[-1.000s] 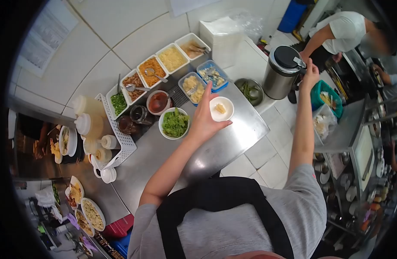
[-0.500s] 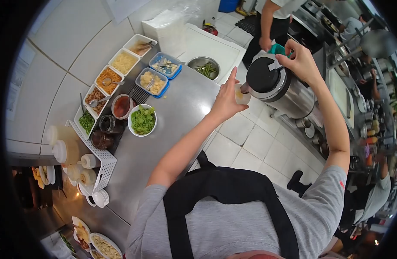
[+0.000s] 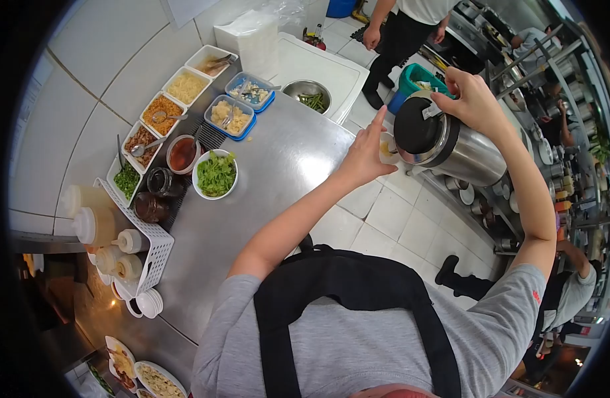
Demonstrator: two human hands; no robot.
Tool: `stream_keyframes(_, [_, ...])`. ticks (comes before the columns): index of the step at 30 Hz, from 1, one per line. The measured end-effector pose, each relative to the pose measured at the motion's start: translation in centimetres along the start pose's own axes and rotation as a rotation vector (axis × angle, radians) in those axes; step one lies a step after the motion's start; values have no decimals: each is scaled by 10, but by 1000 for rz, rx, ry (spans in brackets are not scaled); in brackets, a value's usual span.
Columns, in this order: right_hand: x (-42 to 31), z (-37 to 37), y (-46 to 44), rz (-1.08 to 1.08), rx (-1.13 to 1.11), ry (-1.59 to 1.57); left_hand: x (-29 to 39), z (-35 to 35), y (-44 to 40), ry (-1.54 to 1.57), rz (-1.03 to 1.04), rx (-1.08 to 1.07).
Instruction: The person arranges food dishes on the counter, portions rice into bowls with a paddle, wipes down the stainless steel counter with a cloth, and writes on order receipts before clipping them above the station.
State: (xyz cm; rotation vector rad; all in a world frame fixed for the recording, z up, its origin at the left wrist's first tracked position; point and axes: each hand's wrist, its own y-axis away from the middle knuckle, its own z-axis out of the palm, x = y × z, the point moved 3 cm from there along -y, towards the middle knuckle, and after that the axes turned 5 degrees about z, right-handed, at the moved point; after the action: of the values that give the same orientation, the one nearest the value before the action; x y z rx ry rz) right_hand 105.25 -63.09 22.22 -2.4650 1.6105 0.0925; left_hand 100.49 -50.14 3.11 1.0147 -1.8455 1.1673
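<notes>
My right hand [image 3: 475, 101] grips a steel vacuum jug [image 3: 474, 156] with a black lid [image 3: 416, 126], its thumb near the lid's lever. The jug is tilted on its side, its spout end facing my left hand. Between the fingers and thumb of my left hand [image 3: 366, 154] is a small pale cup [image 3: 387, 148], right at the spout. Something yellowish shows in the cup; I cannot tell whether liquid is flowing. Both hands are held up over the floor beside the steel counter [image 3: 272, 179].
White tubs of toppings [image 3: 160, 114], blue-rimmed containers [image 3: 230, 118] and a bowl of green leaves [image 3: 216, 175] stand on the counter. Squeeze bottles [image 3: 128, 241] sit by a white basket [image 3: 156, 259]. A co-worker [image 3: 411, 33] stands ahead near a green bin [image 3: 418, 78].
Both hands, with the jug and cup, have shifted a little to the right in view. The jug lies closer to level. The co-worker has moved, and more of the green bin shows.
</notes>
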Motion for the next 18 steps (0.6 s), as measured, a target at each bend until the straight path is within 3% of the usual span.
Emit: stream_keyframes(18, [-17,-4,-11,-29,-104,111,-2,3,-1,7,-4,-30])
